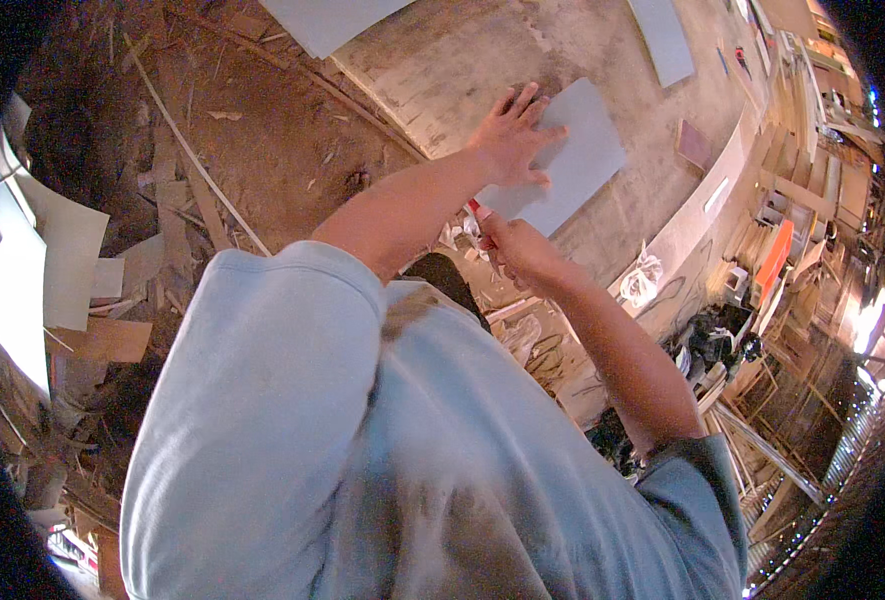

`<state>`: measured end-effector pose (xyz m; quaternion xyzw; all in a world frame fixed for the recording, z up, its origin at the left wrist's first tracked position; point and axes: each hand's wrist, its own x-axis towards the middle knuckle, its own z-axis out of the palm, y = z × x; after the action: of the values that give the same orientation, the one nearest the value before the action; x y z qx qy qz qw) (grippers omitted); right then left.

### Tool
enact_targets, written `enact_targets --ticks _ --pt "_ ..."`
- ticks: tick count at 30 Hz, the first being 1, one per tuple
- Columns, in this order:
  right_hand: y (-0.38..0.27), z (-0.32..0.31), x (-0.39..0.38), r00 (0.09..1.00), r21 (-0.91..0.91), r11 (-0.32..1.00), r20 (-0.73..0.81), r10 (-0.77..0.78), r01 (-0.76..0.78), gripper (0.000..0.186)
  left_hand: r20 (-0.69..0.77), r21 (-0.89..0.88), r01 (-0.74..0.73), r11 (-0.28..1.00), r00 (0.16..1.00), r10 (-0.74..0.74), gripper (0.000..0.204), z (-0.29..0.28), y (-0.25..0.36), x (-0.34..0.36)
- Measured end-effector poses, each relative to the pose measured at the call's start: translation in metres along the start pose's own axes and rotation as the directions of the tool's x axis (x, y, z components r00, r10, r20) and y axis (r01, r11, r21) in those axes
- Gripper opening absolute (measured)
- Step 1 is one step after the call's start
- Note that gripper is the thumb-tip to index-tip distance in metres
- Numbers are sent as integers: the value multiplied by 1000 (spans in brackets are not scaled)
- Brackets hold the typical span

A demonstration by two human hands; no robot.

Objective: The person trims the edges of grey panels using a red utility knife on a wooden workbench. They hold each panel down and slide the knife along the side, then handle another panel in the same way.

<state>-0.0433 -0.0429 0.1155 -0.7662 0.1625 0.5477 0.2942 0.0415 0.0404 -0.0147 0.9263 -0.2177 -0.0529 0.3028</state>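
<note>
Bench: worn wood (432,60), its left edge facing the littered floor (252,130), its near edge close to the person's body.
Work sheet: pale, thin-looking piece (590,150) flat on the bench, nearer the near edge than the far end, with bare wood on its right.
Other pale sheets: 2 more, both cut off by the top of the view; the broad sheet (334,18) seems to cross the bench's left edge, the narrow sheet (665,45) lies toward the far right.
Left hand: palm down (510,142) on the work sheet's left part, fingers spread wide, gripping nothing.
Right hand: near the sheet's near corner (522,252), fingers curled closed around a red tool.
Brown board: small piece (694,145) near the bench's right edge.
Crumpled plastic: clear clump (642,278) by the near right corner.
Red tool: only a red end (475,205) shows; I cannot tell whether it has a blade or touches the sheet.
Sheet slip: the sheet could swivel, since only 1 hand presses it, off centre.
Finger nick: if the tool is sharp, a skid could reach the left hand, as both hands work close together.
</note>
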Motion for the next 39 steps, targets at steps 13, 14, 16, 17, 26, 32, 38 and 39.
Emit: enact_targets --ticks 13,14,16,17,26,32,38,39 --pt "-1 5 23 1000 -22 999 3 29 -29 65 203 129 -336 933 930 307 79 -20 -22 14" --pt "-2 4 24 1000 -28 1000 30 8 -7 65 198 116 -328 938 933 302 80 -19 -24 13" --pt "-16 1 21 994 -10 996 72 -88 89 65 204 96 -338 936 927 313 80 -14 -19 12" --pt "-18 2 24 994 -21 995 60 -93 94 65 213 102 -345 933 924 318 80 -12 -19 12" --pt "-5 10 22 994 -84 992 -48 -103 99 69 207 100 -331 938 929 306 81 -19 -16 15" --pt "-22 -5 10 983 -106 977 48 -179 183 71 110 62 -326 943 942 318 83 -1 -30 14" --pt "-20 -6 10 999 -159 987 14 -31 33 70 189 118 -310 943 940 285 77 -15 -22 14" --pt "-22 -8 7 1000 -137 990 16 20 -18 69 165 116 -316 941 941 296 77 -13 -22 15"
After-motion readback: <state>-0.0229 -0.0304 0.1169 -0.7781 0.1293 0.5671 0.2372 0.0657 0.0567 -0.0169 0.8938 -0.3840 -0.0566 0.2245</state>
